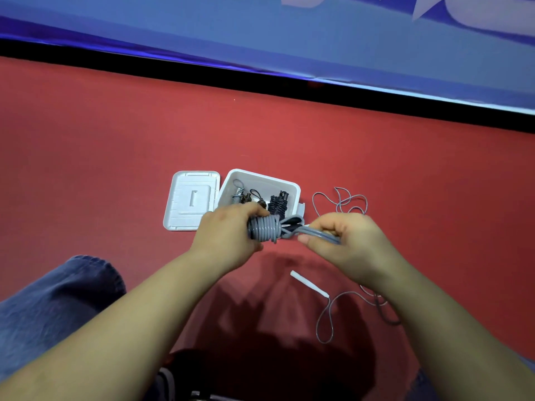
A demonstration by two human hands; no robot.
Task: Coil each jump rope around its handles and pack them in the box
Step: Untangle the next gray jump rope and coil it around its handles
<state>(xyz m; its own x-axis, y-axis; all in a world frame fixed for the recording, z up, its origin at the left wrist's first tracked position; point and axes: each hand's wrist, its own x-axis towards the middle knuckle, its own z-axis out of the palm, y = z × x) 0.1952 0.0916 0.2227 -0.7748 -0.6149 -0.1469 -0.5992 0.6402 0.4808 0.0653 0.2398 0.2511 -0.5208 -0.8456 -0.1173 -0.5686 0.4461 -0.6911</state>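
Observation:
My left hand (228, 235) grips a grey jump rope (265, 228) wound in tight turns around its handles. My right hand (344, 241) pinches the loose end of that rope just right of the coil. Behind both hands stands the open white box (291, 188), holding several coiled ropes, one of them black (278, 205). Another grey rope (343, 202) lies loose on the red floor right of the box. A white handle (309, 284) with a thin grey cord (325, 322) lies below my right hand.
The box's white lid (191, 199) lies flat on the floor to the left of the box. My knee in blue jeans (58, 299) is at the lower left. A black strip and a blue wall (260, 33) run along the far edge of the red floor.

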